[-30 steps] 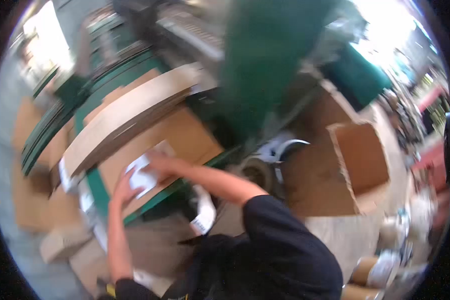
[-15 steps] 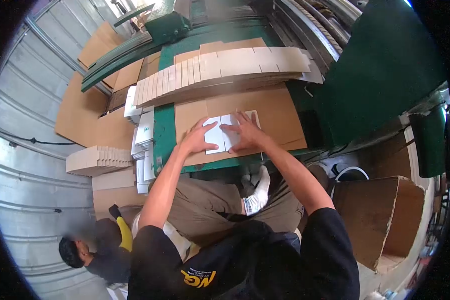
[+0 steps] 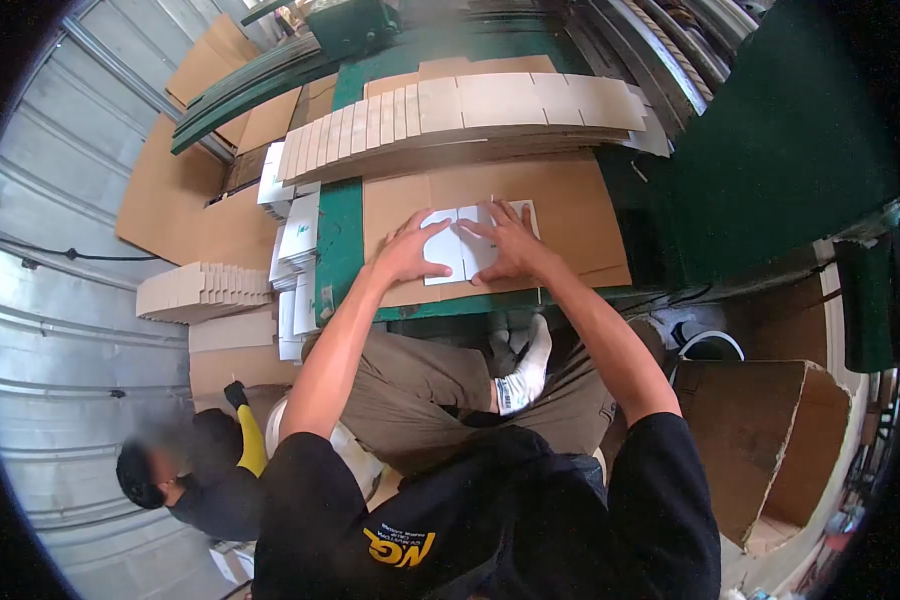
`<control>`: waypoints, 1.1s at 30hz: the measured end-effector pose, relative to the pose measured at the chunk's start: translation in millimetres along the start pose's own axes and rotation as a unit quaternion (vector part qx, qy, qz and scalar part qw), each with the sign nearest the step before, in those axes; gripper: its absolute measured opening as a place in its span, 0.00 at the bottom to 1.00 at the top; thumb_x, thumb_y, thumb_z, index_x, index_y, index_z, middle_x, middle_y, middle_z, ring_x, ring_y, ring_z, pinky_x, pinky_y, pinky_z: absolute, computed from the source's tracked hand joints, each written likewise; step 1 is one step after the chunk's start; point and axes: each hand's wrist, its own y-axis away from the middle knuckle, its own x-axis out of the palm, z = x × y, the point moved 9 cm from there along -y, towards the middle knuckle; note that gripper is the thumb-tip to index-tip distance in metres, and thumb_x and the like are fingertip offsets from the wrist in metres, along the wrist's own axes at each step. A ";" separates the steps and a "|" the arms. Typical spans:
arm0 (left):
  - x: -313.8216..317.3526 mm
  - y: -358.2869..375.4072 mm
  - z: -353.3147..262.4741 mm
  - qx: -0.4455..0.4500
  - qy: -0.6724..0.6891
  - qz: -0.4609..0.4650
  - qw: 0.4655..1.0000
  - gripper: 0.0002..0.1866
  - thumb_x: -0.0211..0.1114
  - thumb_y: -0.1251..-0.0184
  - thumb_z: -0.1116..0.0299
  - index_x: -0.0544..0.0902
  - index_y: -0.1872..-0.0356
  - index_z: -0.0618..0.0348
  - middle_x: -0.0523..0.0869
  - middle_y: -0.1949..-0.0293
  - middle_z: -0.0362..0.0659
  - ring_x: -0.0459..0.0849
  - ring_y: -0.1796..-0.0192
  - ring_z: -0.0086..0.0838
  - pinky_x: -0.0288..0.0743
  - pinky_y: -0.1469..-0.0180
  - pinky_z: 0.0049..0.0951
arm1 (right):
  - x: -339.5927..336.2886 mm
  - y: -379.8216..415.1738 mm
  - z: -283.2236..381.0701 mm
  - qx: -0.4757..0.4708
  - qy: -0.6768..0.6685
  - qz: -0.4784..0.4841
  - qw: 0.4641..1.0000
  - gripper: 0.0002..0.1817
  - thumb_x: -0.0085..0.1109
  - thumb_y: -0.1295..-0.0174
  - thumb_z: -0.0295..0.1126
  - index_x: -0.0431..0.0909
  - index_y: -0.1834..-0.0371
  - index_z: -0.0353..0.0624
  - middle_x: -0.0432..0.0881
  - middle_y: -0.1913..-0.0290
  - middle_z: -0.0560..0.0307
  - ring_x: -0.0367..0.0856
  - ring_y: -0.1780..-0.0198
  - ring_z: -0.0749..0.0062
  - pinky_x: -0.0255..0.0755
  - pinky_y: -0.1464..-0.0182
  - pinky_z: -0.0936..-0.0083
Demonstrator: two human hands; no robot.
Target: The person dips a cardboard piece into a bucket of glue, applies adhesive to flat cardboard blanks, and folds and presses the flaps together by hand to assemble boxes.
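We press white cards flat.
Our left hand (image 3: 407,252) and right hand (image 3: 510,245), fingers spread, rest on the white cards (image 3: 457,243) atop brown cardboard (image 3: 570,215).

white card (image 3: 448,250) partly under hands; co-worker's (image 3: 185,480) face blurred

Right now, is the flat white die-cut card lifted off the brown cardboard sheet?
No, the flat white die-cut card lies on the brown cardboard sheet, with the left hand and right hand pressed flat on it.

Bright, even daylight; soft shadows under arms. Sharp centre, heavy fisheye bending at edges, black vignette corners.
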 end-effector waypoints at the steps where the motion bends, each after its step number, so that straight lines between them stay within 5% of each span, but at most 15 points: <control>1: -0.5 0.2 0.5 -0.001 -0.001 -0.001 1.000 0.55 0.83 0.52 0.42 0.71 0.20 0.46 0.59 0.17 0.56 0.62 0.17 0.53 0.62 0.20 0.54 | -0.4 -0.3 1.1 -0.002 0.000 0.000 1.000 0.64 0.88 0.68 0.59 0.66 0.18 0.76 0.51 0.14 0.39 0.41 0.12 0.34 0.32 0.21 0.17; 6: 1.8 -1.4 1.4 0.001 -0.003 0.013 1.000 0.55 0.83 0.51 0.42 0.71 0.20 0.46 0.58 0.16 0.57 0.62 0.17 0.53 0.63 0.20 0.54 | 0.4 -1.4 2.1 -0.011 0.005 0.024 1.000 0.70 0.88 0.68 0.59 0.56 0.15 0.82 0.48 0.13 0.37 0.37 0.12 0.34 0.31 0.22 0.15; 19: -0.7 0.7 -2.1 -0.016 0.001 0.029 0.999 0.56 0.82 0.50 0.41 0.68 0.18 0.43 0.57 0.16 0.55 0.58 0.15 0.52 0.60 0.21 0.59 | 4.4 -3.6 5.8 -0.007 0.047 0.062 0.997 0.63 0.87 0.67 0.62 0.64 0.18 0.87 0.44 0.12 0.36 0.37 0.12 0.31 0.33 0.25 0.10; 27: 1.6 -3.1 -2.4 0.015 -0.011 0.007 1.000 0.56 0.83 0.51 0.43 0.69 0.19 0.44 0.56 0.16 0.57 0.55 0.16 0.57 0.55 0.17 0.56 | 16.2 27.4 27.2 -0.007 0.045 0.069 0.997 0.48 0.72 0.50 0.71 0.72 0.22 0.78 0.43 0.12 0.38 0.33 0.13 0.29 0.36 0.29 0.05; 31: -6.9 4.0 -20.1 -0.031 -0.070 -0.016 0.997 0.52 0.83 0.52 0.48 0.73 0.21 0.46 0.64 0.21 0.54 0.60 0.19 0.57 0.56 0.21 0.62 | 16.3 29.0 30.9 -0.014 0.042 0.017 0.999 0.42 0.69 0.44 0.70 0.75 0.24 0.78 0.45 0.13 0.37 0.38 0.14 0.28 0.38 0.33 0.01; 32: -3.1 3.2 -17.7 -0.013 -0.053 -0.044 0.998 0.50 0.83 0.52 0.50 0.74 0.23 0.46 0.68 0.25 0.51 0.65 0.22 0.52 0.58 0.25 0.64 | 4.7 32.1 35.1 -0.012 0.044 0.027 0.999 0.39 0.70 0.41 0.66 0.77 0.25 0.72 0.53 0.15 0.37 0.48 0.16 0.27 0.45 0.26 0.13; 33: -5.3 5.4 -22.5 -0.016 -0.032 -0.028 0.999 0.48 0.83 0.51 0.51 0.75 0.24 0.47 0.69 0.25 0.49 0.65 0.22 0.49 0.57 0.25 0.64 | 1.0 26.9 27.1 0.003 0.052 0.018 0.998 0.39 0.70 0.41 0.66 0.77 0.25 0.72 0.53 0.15 0.37 0.48 0.16 0.27 0.45 0.26 0.13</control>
